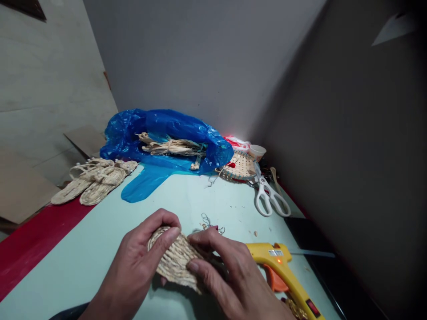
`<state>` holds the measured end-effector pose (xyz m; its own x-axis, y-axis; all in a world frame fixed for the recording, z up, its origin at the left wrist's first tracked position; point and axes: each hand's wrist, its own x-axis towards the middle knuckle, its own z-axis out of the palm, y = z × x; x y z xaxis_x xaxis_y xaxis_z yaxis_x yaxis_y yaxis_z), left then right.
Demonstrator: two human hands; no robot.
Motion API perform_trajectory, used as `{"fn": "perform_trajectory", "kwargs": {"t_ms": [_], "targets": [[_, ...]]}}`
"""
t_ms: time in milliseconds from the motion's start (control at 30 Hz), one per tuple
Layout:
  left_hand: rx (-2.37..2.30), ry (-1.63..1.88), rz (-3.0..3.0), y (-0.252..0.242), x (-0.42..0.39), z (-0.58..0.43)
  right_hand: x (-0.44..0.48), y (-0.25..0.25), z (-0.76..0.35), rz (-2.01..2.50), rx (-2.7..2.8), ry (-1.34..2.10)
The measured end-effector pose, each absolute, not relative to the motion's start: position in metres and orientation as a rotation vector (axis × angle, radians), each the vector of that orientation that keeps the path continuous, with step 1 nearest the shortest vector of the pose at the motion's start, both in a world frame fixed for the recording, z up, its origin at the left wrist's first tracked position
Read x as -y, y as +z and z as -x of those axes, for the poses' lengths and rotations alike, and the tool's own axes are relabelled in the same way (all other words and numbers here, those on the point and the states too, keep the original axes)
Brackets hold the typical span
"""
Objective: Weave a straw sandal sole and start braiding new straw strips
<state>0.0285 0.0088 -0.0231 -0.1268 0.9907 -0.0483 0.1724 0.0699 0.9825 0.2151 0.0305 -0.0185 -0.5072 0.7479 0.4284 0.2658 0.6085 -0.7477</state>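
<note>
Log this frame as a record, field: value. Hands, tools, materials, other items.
left hand: holds woven straw piece at its rounded end
right hand: thumb and fingers on the piece's other end
glue gun: yellow, light on, stick in the back, right of right hand
scissors: white handles, beside woven basket
blue plastic bag: open, straw bundle among its folds
woven sandals: table's left edge

A narrow band of a dark, blue-black sleeve (pixel 69 312), its material unclear, circles the left forearm (pixel 103 286). The bare left hand (pixel 142 249) and bare right hand (pixel 233 269) have short, rounded thumbnails.
</note>
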Motion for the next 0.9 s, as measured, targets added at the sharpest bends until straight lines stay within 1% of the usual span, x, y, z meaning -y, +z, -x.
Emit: {"fn": "perform_trajectory", "kwargs": {"t_ms": [200,300,367,400,500,633,700,900], "targets": [[-1.406,1.016,-1.184,-0.014,-0.012,-0.032,-0.035,-0.022,-0.212,1.016,2.137,1.052],[-1.458,0.881,-1.284,-0.009,-0.013,-0.031,-0.039,-0.026,-0.211,1.019,2.124,1.054],[-1.592,0.871,-1.426,-0.009,-0.016,-0.026,-0.039,-0.03,-0.21,1.022,2.141,1.018],[-1.691,0.903,-1.509,-0.01,-0.018,-0.022,-0.039,-0.032,-0.209,1.026,2.154,0.995],[-1.982,1.142,-1.671,-0.011,-0.027,-0.006,-0.036,-0.035,-0.207,1.009,2.237,0.9],[-2.14,1.441,-1.487,-0.003,-0.034,0.008,-0.035,-0.037,-0.205,0.892,2.373,0.568],[-2.125,1.62,-1.366,0.004,-0.032,0.008,-0.036,-0.038,-0.205,0.877,2.377,0.443],[-1.778,1.976,-1.141,0.022,-0.015,0.006,-0.044,-0.046,-0.204,0.94,2.368,0.374]]}}
